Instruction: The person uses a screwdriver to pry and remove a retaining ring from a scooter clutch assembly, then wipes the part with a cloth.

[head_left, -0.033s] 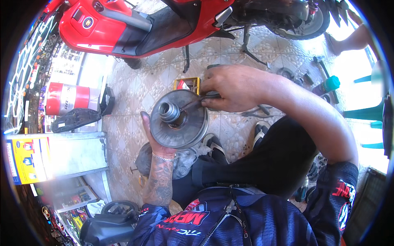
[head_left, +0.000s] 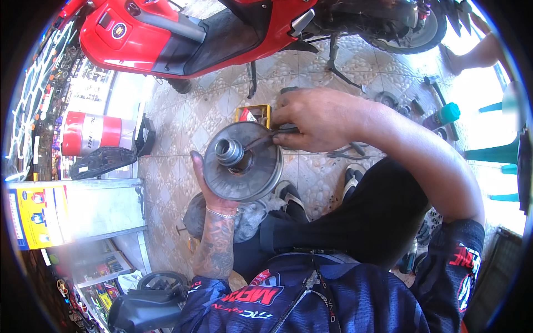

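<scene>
The left hand [head_left: 215, 203] cradles a metal disc [head_left: 252, 180]; the right hand [head_left: 316, 119] pinches a thin tool [head_left: 257, 142] slanting across the disc's far-right rim toward its hub [head_left: 230, 152].

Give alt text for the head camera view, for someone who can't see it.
Left hand holds a round grey metal part while the right hand holds a thin tool over it. Beyond, a red scooter stands on tiled floor.
</scene>
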